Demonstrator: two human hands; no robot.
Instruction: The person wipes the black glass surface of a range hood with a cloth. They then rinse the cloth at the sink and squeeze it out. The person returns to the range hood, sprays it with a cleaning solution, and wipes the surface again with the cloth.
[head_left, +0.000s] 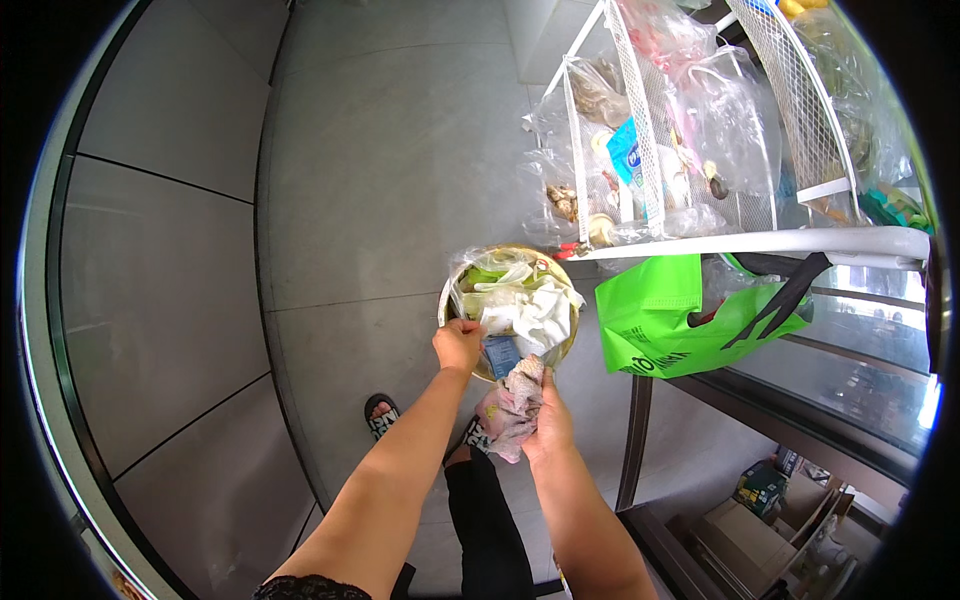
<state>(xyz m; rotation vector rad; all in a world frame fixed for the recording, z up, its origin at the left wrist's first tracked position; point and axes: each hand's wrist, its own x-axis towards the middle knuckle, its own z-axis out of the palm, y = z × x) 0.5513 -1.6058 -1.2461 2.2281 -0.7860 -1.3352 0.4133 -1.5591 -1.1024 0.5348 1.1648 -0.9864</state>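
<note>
A round waste bin (573, 337) stands on the floor, filled with crumpled white tissues (541, 313), green plant scraps (480, 277), clear plastic film and a blue packet (501, 355). At its left rim is my left hand (459, 346), fingertips pinched together at the bin's lining; whether they grip the film cannot be made out. My right hand (547, 416) holds a damp, crumpled pinkish cloth (514, 409) just over the bin's near edge. The cloth hangs down in front of the bin and partly covers one sandal.
On the right stands a white mesh rack (652, 150) loaded with plastic bags of food. A green tote bag (652, 315) with black handles hangs below its rail. Cardboard boxes (750, 536) lie at the lower right. Grey cabinet panels (161, 255) line the left; my sandalled feet are near the bin.
</note>
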